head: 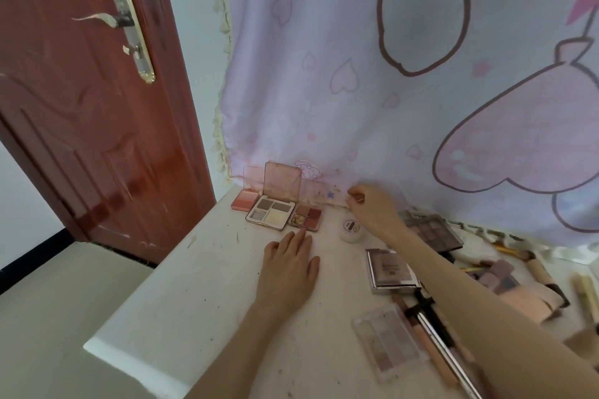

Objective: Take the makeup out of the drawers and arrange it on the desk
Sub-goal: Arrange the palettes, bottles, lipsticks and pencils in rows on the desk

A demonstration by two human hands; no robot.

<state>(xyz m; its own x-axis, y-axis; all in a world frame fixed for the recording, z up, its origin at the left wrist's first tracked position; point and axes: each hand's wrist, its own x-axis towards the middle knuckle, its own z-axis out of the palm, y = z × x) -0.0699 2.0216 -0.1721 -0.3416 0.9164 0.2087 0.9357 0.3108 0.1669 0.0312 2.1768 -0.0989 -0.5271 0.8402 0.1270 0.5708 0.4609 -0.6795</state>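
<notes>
The right hand (368, 204) pinches the clear lid (319, 193) of the small red palette (308, 218) at the desk's (181, 285) back edge. The left hand (288, 266) lies flat and empty just in front of that palette, the nearer to steady it.

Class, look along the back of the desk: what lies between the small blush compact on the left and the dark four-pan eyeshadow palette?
In the head view, an open four-pan palette with its pink lid raised lies between the blush compact and the dark palette.
</notes>
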